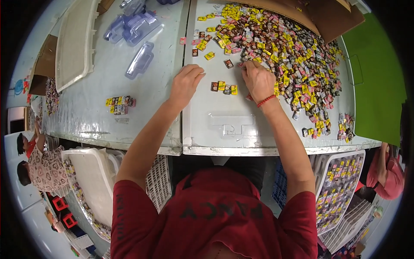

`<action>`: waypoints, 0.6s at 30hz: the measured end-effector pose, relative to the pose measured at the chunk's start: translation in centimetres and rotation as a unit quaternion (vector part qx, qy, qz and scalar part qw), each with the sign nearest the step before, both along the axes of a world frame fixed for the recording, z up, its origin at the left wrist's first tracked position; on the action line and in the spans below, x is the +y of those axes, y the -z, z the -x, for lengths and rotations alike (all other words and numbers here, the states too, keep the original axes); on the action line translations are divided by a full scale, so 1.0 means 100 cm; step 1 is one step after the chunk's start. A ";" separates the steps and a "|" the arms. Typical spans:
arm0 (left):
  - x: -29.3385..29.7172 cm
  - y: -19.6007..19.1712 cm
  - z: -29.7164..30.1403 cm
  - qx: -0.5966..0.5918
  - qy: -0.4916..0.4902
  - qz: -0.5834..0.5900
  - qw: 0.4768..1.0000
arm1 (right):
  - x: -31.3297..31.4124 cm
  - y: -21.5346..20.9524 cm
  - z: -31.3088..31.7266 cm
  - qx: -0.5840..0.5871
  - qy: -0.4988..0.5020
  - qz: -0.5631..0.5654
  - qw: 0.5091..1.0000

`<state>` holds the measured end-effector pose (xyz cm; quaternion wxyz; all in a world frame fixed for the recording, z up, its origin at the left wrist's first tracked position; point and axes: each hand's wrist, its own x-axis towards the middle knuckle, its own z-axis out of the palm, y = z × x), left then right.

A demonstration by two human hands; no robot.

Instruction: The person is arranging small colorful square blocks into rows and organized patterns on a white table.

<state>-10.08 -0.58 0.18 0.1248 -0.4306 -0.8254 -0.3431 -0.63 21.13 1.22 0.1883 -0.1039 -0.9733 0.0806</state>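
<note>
My left hand (186,84) is over the table near the seam, its fingers bent and pressed together; whatever the tips hold is too small to make out. At the near-left edge of a large pile of small printed boxes (297,64), yellow, brown, pink and black, my right hand (259,82) is closed with fingertips down. A bit of pink shows at those tips, but what they grip is hidden. Between my hands lies a short, uneven row of small boxes (224,87). A single brown box (228,64) sits just beyond it. Closer to me rests a clear plastic tray (233,125).
A block of small boxes (120,105) stands on the left table, with blue-tinted clear trays (140,60) beyond it. An open cardboard box (319,17) borders the pile. Crates (338,190) stand below the table edge. Other people are at both sides.
</note>
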 end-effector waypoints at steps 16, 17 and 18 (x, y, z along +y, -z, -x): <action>-0.020 -0.021 -0.033 -0.110 0.051 0.032 0.992 | -0.011 -0.023 -0.120 -0.055 0.139 0.247 0.958; -0.020 -0.022 -0.032 -0.132 0.051 0.044 0.989 | -0.013 -0.021 -0.118 -0.047 0.133 0.256 0.956; -0.019 -0.022 -0.032 -0.131 0.053 0.043 0.989 | -0.015 -0.023 -0.114 -0.058 0.139 0.244 0.958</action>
